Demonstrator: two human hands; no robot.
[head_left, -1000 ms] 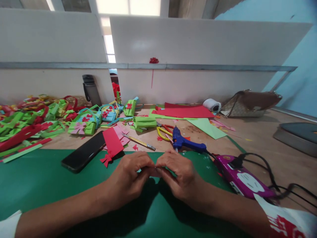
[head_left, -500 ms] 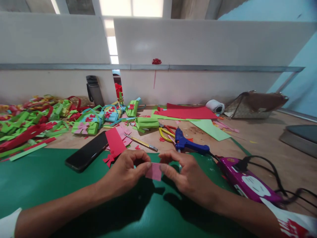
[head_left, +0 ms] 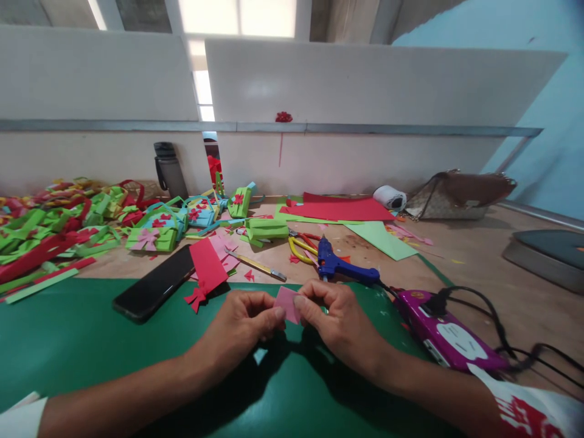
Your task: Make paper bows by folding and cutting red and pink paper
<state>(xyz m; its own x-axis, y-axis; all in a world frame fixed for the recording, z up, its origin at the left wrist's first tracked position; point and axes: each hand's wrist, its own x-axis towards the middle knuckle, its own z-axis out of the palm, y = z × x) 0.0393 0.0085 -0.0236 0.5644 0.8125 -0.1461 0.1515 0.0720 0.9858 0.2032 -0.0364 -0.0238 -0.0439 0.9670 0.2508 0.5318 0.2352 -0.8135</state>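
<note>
A small piece of pink paper (head_left: pixel 287 303) is pinched between both hands above the green mat (head_left: pixel 182 401). My left hand (head_left: pixel 249 322) grips its left edge with thumb and fingers. On the opposite edge, the thumb and forefinger of my right hand (head_left: pixel 331 313) press together. The paper is tilted, and the fingertips behind it are partly hidden. Just beyond my right hand lies a blue glue gun (head_left: pixel 344 266). A red paper strip (head_left: pixel 208 263) and a red paper bow (head_left: pixel 196 296) rest beyond my left hand, beside a black phone (head_left: pixel 155 285).
A yellow craft knife (head_left: pixel 258 266) and yellow-handled pliers (head_left: pixel 301 248) lie ahead. Green paper bags (head_left: pixel 267 229) and a colourful paper heap (head_left: pixel 50 225) stand to the left. A purple power strip (head_left: pixel 449 331) with black cables is at right. Red sheets (head_left: pixel 344 207) lie at the back.
The pink paper has turned from roughly level to tilted and moved slightly up. My left hand has shifted closer to my right, narrowing the gap between them.
</note>
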